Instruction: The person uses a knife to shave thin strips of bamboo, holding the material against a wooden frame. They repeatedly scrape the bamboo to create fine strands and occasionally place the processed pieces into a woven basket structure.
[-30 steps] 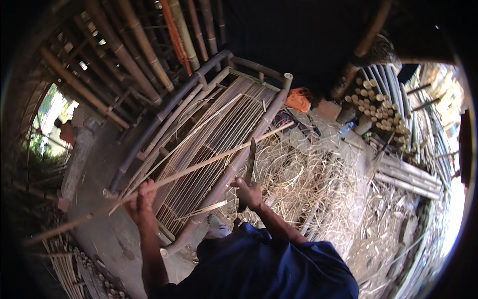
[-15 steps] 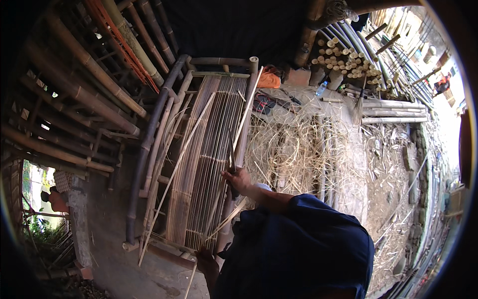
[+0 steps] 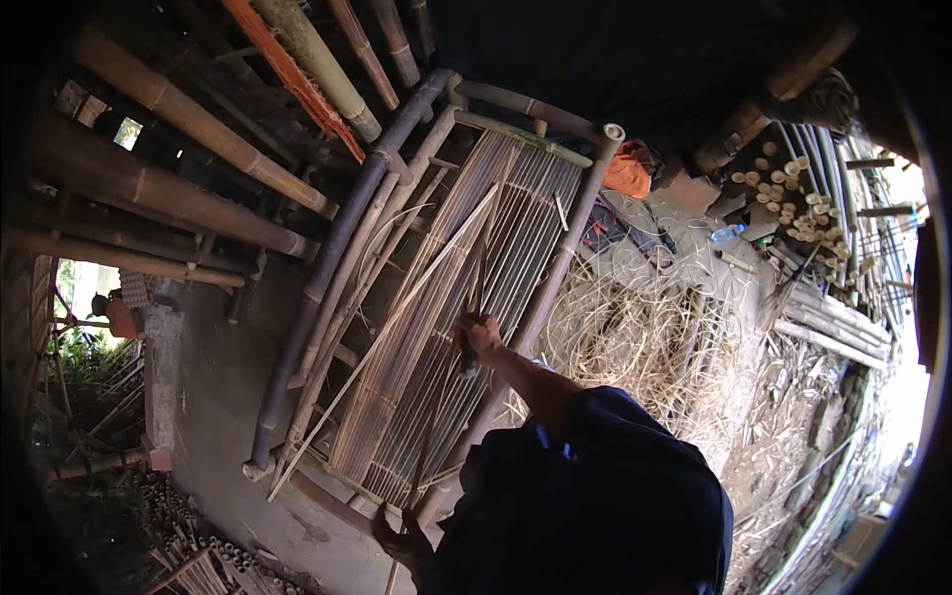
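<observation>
At the far left, thick bamboo poles [image 3: 188, 193] lie stacked at a slant above a grey concrete floor [image 3: 213, 397], and a bundle of short cut bamboo tubes [image 3: 193, 550] shows at the lower edge. Next comes a long frame of dark bamboo poles [image 3: 327, 268] filled with a mat of thin bamboo slats [image 3: 466, 297], running from lower left to upper right. One loose pale strip [image 3: 397, 327] lies slantwise across the mat. The left hand [image 3: 405, 540] sits low at the near end of the frame, closed around the bottom of a thin strip that rises over the slats. The right hand [image 3: 479, 335] rests on the middle of the mat, fingers closed on a dark tool [image 3: 466, 342] whose kind I cannot tell. Right of the frame lies a heap of pale shavings [image 3: 645, 342], with an orange cloth [image 3: 628, 171] just beyond the frame's top corner. Farther right, a stack of cut bamboo ends [image 3: 783, 193] stands near more poles.
</observation>
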`<action>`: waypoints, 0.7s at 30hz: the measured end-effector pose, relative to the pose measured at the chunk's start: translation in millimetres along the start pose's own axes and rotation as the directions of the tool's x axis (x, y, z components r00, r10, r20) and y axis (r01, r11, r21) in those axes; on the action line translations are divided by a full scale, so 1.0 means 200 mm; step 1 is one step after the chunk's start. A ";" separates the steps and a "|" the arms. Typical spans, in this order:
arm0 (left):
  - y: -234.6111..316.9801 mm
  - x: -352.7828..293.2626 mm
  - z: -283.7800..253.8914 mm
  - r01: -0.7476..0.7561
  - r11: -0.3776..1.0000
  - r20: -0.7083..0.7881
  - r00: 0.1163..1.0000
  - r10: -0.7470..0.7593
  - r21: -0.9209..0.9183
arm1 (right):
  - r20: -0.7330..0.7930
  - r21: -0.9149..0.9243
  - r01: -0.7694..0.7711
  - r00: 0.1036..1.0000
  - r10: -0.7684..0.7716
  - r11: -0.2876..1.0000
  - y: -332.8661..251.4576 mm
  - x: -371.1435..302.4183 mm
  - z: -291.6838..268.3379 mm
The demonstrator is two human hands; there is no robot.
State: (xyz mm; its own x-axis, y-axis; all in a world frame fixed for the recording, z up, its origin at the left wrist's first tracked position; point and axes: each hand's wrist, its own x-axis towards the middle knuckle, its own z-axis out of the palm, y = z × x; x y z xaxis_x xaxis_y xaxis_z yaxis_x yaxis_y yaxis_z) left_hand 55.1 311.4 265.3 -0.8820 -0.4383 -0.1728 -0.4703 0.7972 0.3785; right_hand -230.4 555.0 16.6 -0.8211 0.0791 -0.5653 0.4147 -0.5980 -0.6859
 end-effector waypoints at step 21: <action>0.60 0.63 0.20 -0.049 0.995 0.088 0.995 0.042 0.086 | 0.212 0.025 0.208 0.955 -0.208 0.978 -0.68 1.16 0.03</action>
State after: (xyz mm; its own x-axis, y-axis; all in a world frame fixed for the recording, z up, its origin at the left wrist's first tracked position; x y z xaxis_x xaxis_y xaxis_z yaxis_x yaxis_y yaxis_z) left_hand -112.7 368.9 252.2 -0.8999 -0.3665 -0.2362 -0.4270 0.8504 0.3074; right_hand -479.3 649.4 -17.7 -0.9534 0.0311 -0.3000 0.2251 -0.5886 -0.7764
